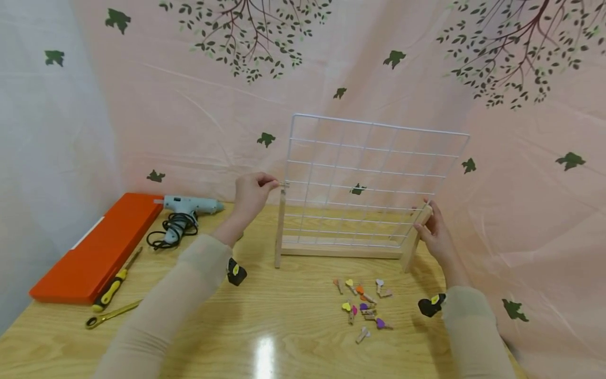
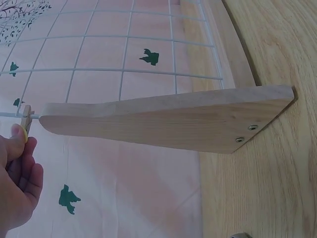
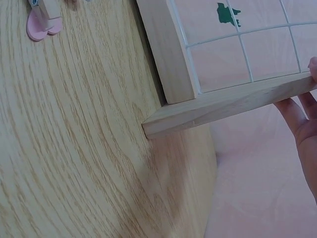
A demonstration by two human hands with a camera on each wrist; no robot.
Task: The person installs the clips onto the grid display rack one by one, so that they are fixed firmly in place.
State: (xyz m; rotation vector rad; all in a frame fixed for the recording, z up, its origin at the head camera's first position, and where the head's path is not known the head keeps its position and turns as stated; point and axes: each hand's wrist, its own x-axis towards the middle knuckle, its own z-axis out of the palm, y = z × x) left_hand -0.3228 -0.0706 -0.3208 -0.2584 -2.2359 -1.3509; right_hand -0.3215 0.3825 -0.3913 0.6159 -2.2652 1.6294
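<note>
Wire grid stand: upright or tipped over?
Upright: both wooden side panels stand on the table, the wire grid rising from between them.

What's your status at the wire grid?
Left hand pinching clothespin at left edge of grid. Right hand gripping right wooden upright. Grid up in wooden stand. Loose clothespins in front, nothing seen blocking.

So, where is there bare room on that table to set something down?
The widest bare patch of table lies in front of the wooden stand, between the left sleeve and the loose clothespins. Another lies nearer than the wrench; beyond that it's crowded: orange case, glue gun, screwdriver.
</note>
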